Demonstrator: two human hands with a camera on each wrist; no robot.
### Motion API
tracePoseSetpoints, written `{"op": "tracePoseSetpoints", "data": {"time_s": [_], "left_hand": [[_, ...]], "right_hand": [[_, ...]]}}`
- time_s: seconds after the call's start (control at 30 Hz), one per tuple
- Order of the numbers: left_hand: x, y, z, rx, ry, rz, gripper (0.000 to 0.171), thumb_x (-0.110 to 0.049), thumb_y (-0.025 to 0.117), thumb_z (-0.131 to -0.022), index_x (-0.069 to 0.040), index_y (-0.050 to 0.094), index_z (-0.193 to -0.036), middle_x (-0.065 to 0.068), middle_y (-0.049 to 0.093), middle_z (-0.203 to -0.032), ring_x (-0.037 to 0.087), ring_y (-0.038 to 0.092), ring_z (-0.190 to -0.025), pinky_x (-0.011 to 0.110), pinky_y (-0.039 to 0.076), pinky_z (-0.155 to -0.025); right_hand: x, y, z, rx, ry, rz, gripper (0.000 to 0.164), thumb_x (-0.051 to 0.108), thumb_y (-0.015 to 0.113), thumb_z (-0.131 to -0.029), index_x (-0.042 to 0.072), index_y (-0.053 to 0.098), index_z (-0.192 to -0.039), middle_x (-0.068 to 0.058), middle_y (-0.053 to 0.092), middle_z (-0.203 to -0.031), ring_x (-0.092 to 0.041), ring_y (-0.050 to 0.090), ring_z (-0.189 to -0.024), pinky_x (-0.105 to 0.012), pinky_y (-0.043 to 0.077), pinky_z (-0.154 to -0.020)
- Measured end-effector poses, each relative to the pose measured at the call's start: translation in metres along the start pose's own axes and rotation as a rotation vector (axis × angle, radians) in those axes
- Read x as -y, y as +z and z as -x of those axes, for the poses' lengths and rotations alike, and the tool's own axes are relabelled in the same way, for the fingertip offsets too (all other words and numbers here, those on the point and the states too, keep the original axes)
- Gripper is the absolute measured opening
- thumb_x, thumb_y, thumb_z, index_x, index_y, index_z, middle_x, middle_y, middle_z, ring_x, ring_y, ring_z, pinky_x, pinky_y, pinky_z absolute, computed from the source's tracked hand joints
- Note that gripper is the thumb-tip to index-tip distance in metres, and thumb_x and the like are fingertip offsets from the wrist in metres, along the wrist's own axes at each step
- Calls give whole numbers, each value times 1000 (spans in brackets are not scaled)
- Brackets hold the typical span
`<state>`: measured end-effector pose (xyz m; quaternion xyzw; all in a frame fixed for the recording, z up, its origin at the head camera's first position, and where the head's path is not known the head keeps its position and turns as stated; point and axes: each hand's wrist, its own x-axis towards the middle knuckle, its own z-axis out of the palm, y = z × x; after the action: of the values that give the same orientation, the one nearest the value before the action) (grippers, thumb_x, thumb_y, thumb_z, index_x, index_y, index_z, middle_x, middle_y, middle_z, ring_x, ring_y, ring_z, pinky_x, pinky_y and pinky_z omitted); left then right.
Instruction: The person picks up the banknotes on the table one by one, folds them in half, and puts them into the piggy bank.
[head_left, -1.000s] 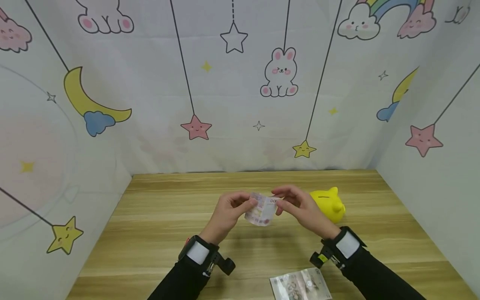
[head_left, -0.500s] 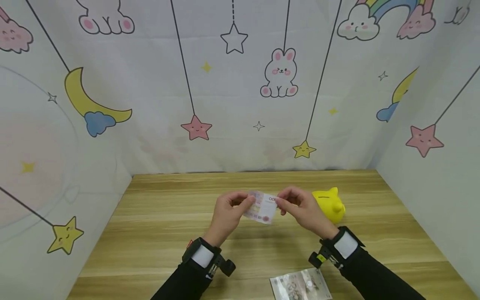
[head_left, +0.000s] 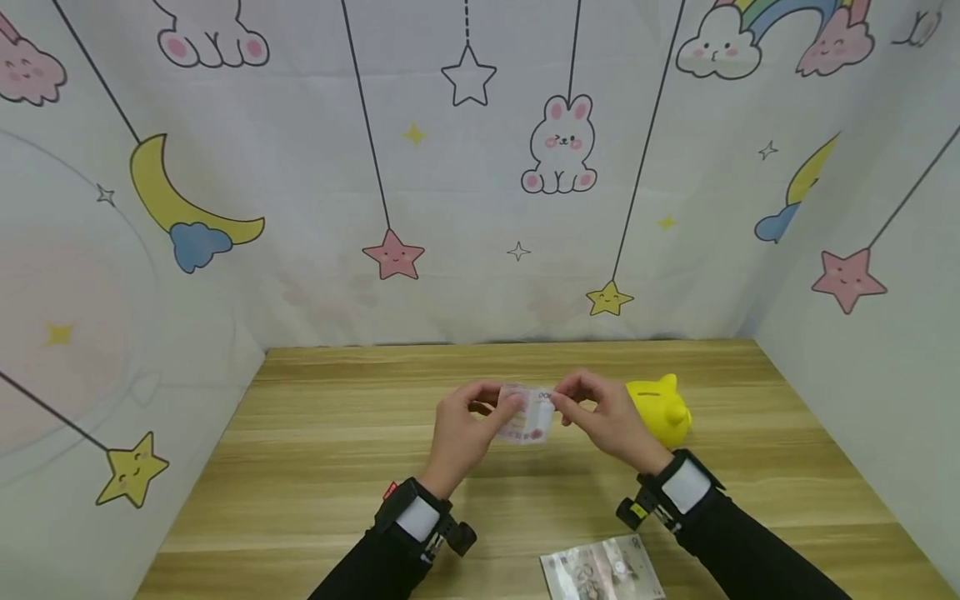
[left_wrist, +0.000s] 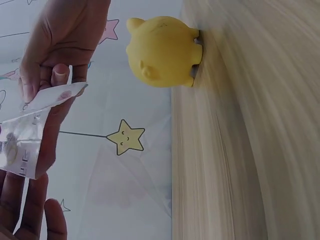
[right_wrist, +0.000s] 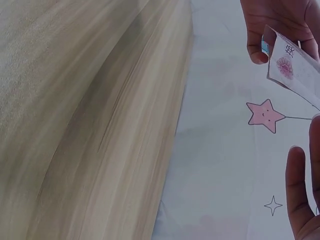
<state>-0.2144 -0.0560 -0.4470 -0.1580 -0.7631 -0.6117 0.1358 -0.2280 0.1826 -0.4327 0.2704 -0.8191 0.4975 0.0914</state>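
A small folded banknote [head_left: 531, 417], pale with pinkish print, is held up between both hands above the table. The left hand [head_left: 463, 425] grips its left part, thumb lying across the front. At the upper right corner, the right hand [head_left: 609, 418] pinches the note between thumb and forefinger. In the left wrist view the banknote [left_wrist: 25, 145] shows a bent flap running toward the right hand [left_wrist: 70, 30]. Seen from the right wrist, a printed rosette faces out on the banknote [right_wrist: 295, 70], with the left hand [right_wrist: 282, 20] behind it.
A yellow piggy bank [head_left: 660, 410] stands just beyond the right hand, its top slot visible. Another greyish banknote [head_left: 602, 570] lies flat near the table's front edge. Behind the wooden table [head_left: 337, 450] hangs a white cartoon-printed cloth [head_left: 465, 192].
The right hand's fingers have closed in from a looser hold to pinch the note's corner. The left hand has shifted slightly right, and its thumb now lies further across the note.
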Motion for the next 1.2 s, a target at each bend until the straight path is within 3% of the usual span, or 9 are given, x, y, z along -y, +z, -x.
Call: {"op": "tracePoseSetpoints", "data": {"time_s": [0.23,0.43,0.53,0.77,0.9,1.03,1.2], "left_hand": [[-2,2,-1,-12,-14,-44,16,-24,85,-94,-10,80,-99,-1,74,-89,14,63,-81,28,50,-73],[-2,6,0,-90,92,-127,13,-20,84,-95,-8,78,-95,1,73,-86,13,61,-77,25,47,-67],[-1,6,0,-98,126,-133,13,-19,84,-96,-8,77,-95,1,74,-87,13,61,-76,25,47,-67],[3,-3,1,-5,23,-16,14,-20,83,-96,-10,80,-104,0,76,-96,14,65,-86,30,54,-78],[6,-6,1,-9,-3,19,12,-17,81,-97,-9,81,-107,3,78,-99,16,68,-88,33,56,-81],[6,-6,2,-35,44,-29,9,-17,79,-99,-9,81,-102,2,77,-94,16,67,-83,30,55,-75],[6,-4,3,-66,153,-140,7,-17,78,-100,-12,80,-104,1,77,-94,16,68,-83,34,56,-73]], "right_hand": [[4,1,1,8,-98,34,6,0,72,-100,6,72,-102,-3,72,-86,-11,66,-68,-30,59,-65],[7,2,1,19,-115,35,1,4,71,-102,5,72,-103,-3,72,-86,-11,65,-67,-30,59,-64],[8,3,0,19,-106,30,7,8,71,-104,1,72,-104,-3,72,-86,-11,65,-68,-29,59,-63],[3,1,2,-4,-68,50,4,5,71,-103,2,72,-104,0,71,-86,-10,65,-67,-32,59,-64],[1,-1,3,-2,-62,52,3,4,72,-102,2,72,-104,3,70,-86,-10,65,-67,-32,59,-64],[2,-1,3,0,-70,44,4,4,72,-102,1,71,-104,-1,71,-86,-11,65,-67,-33,59,-65],[4,-1,2,5,-65,49,3,4,71,-103,2,72,-105,-6,72,-88,-12,65,-68,-30,59,-66]]}}
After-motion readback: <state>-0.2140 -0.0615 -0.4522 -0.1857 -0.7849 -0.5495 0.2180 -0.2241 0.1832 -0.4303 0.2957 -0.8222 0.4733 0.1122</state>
